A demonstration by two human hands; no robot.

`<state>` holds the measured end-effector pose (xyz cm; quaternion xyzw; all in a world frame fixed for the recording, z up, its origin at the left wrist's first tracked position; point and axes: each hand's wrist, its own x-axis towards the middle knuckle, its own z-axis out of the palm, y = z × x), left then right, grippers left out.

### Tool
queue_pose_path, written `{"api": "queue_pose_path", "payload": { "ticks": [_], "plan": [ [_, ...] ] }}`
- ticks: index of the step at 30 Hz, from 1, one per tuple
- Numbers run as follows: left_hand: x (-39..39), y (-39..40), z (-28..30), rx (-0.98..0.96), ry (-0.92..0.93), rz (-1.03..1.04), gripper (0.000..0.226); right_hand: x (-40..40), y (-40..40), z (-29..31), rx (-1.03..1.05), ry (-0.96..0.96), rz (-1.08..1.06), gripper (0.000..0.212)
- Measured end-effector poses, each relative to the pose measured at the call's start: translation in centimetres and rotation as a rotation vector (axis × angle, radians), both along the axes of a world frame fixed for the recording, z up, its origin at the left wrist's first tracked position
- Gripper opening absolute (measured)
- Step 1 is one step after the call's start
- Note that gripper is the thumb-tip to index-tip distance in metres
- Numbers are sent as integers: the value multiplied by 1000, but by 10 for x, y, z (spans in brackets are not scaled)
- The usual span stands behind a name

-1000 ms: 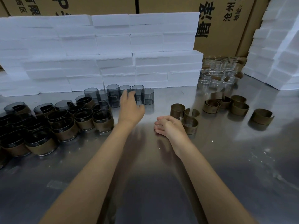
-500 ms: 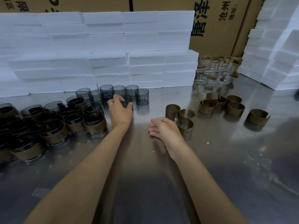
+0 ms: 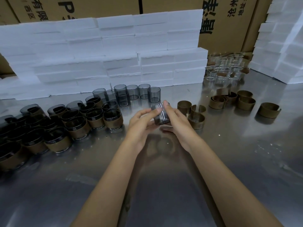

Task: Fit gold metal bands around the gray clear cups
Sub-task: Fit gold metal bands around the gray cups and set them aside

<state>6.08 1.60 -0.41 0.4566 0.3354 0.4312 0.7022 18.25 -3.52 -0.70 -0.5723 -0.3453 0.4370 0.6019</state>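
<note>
Now — step in hand: 1 bare gray cup (image 3: pixel 160 115) held up between both hands, no band on it yet
Left hand (image 3: pixel 142 124): fingers curled round the cup's near-left side, fingertip on its rim
Right hand (image 3: pixel 177 122): thumb and fingers clamped on the cup's right side; whether a band sits in the palm, cannot tell
Cup position: lifted just above the steel table (image 3: pixel 229 161), tilted, between the banded cups (image 3: pixel 113 119) on the left and the loose gold bands (image 3: pixel 196 119) on the right
Supply: row of unbanded gray cups (image 3: pixel 144 93) against the white foam blocks (image 3: pixel 114 54); more bands (image 3: pixel 246 102) farther right
Progress, judged: many cups done, a handful left
Next move calls for: 1 hand to keep the cup, the other to fetch the nearest band — it lies just beside the right hand — spread its split and slide it over the wall
Risk: glare on the cup; slippery hold
</note>
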Motion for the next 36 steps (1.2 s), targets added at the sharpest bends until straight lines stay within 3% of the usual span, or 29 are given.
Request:
{"api": "queue_pose_path", "payload": {
  "ticks": [2, 6, 10, 13, 16, 22, 26, 28, 31, 34, 36],
  "plan": [
    [-3, -8, -4, 5, -25, -51, 56, -2, -1, 1, 16, 24, 55, 81],
    [-11, -6, -3, 43, 3, -87, 62, -2, -3, 0, 17, -20, 129, 81],
    [-16, -1, -2, 111, 89, -99, 55, -9, 1, -1, -30, -204, 30, 84],
    [-20, 1, -1, 172, 166, -81, 52, -14, 2, -1, 1, -153, -14, 76],
    [-22, 3, -2, 157, 117, -22, 43, -14, 3, -1, 6, -122, -69, 68],
    [-18, 5, -1, 142, 80, 97, 20, -9, 3, -5, 124, -266, -250, 39],
    [-13, -5, 6, 132, 78, 91, 48, -7, 3, -1, 200, -257, -274, 35],
    [-10, -10, 8, 134, 95, 35, 65, -10, 3, 0, 160, -206, -193, 47],
    [-9, -15, 6, 147, 144, -123, 67, -16, 7, -6, 33, -34, 19, 87],
    [-9, -13, 5, 170, 180, -159, 66, -16, 6, -5, 35, 101, 158, 89],
    [-9, -11, 4, 208, 224, -144, 63, -16, 6, -2, 81, 101, 136, 87]
  ]
}}
